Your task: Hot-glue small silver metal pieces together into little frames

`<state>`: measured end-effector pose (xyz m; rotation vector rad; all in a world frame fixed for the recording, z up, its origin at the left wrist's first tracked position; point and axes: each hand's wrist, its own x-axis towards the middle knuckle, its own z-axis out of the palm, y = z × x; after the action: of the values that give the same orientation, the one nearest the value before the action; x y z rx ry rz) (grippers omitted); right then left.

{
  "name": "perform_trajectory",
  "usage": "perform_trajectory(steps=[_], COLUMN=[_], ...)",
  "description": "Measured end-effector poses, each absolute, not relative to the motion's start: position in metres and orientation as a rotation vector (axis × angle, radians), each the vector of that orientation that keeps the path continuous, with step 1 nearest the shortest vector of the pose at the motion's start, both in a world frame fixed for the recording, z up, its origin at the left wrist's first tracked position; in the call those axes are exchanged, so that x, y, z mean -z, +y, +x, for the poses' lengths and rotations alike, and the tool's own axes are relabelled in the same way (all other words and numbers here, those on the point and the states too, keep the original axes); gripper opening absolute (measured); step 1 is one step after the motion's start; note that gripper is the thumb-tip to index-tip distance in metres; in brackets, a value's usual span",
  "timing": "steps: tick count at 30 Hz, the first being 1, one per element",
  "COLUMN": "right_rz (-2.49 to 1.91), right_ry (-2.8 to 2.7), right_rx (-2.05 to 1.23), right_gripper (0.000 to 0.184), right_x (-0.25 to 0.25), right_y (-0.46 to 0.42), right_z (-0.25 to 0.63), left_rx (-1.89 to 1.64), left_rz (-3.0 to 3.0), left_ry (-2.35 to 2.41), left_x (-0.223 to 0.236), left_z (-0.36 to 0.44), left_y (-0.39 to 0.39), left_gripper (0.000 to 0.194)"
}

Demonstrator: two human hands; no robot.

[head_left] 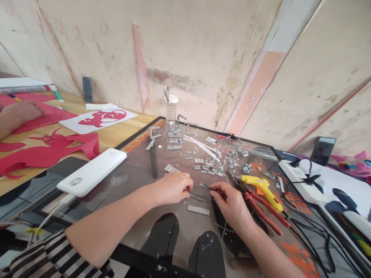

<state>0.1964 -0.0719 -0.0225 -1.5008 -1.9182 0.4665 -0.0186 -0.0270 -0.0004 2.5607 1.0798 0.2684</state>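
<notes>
Over the glass tabletop, my left hand (173, 187) is closed in a pinch on the end of a thin grey strip (196, 197). My right hand (229, 200) pinches a small grey piece (204, 187) between thumb and fingertips, a short gap from the strip. Below the hands lies a flat grey panel of joined strips (198, 210). Beyond them are a similar panel (171, 168) and a heap of loose grey pieces (213, 166). Red-handled pliers (262, 212) and a yellow glue gun (262, 189) lie just right of my right hand.
A white power bank (92, 172) with a cable is at left. Small grey structures (174, 141), white sticks (201, 146) and a lidded jar (171, 108) stand or lie farther back. A power strip (301, 181) and black cords occupy the right. Another person's hand (21, 116) rests on red paper.
</notes>
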Motion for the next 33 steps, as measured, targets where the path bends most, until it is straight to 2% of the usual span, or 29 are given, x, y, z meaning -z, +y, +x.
perform_trajectory(steps=[5,12,20,26,33], right_rz=[-1.470,-1.305,-1.278,-1.349,-1.439], right_ry=[-1.779,-1.582,-1.663,-1.864,-2.016], right_rx=[-0.631,-0.843,-0.788,-0.537,-0.525], right_gripper=[0.018,0.017,0.014,0.010,0.008], right_x=[0.025,0.026,0.019,0.022,0.030], right_y=[-0.072,-0.076,-0.081,-0.075,-0.071], right_z=[0.193,0.185,0.178,0.186,0.185], left_rx=[-0.471,-0.682,-0.728,-0.862,-0.912], left_rz=[2.449,1.921,1.675,1.534,1.517], left_ry=[1.037,0.921,0.827,0.922,0.926], left_x=[0.000,-0.004,-0.003,-0.011,-0.013], left_z=[-0.015,-0.005,-0.003,-0.004,-0.004], left_y=[-0.026,-0.032,-0.033,-0.032,-0.033], left_gripper=[0.014,0.022,0.020,0.019,0.014])
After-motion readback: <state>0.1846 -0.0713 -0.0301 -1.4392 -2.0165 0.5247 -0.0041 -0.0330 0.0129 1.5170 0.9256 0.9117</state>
